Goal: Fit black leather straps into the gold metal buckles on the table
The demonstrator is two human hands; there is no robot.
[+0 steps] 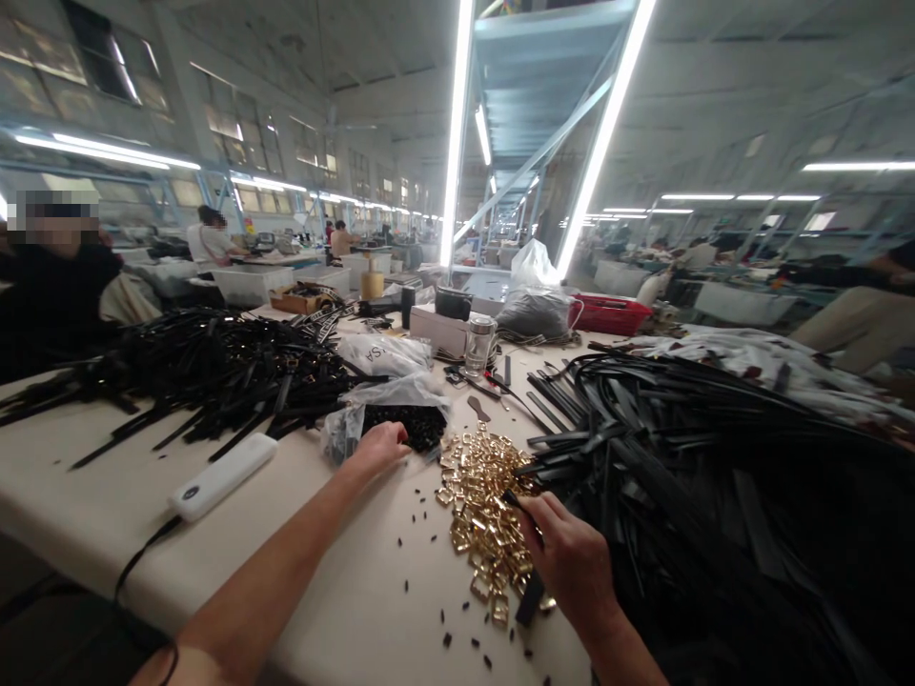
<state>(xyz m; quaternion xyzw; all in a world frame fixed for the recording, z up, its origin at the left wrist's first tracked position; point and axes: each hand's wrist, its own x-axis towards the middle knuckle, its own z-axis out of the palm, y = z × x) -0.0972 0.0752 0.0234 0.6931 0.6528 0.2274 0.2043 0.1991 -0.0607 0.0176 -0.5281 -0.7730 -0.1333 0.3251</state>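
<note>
My left hand (pixel 384 442) is at the near edge of an open clear plastic bag (pixel 335 426) filled with small black pieces (pixel 421 426). Its fingers are drawn together; whatever is between them is too small or hidden to make out. My right hand (pixel 572 553) is closed around a black strap (pixel 529 598), one end of which pokes out past the thumb and the other hangs below the palm. Just left of that hand spreads a pile of gold metal buckles (pixel 482 476). Loose black bits are scattered on the table between my forearms.
Long black straps (pixel 643 438) heap up on the right. Finished-looking straps with buckles (pixel 214 367) lie on the left. A white corded device (pixel 225 474) sits at the left front of the table (pixel 343 572). Behind are a glass jar (pixel 480 345) and a red basket (pixel 611 314).
</note>
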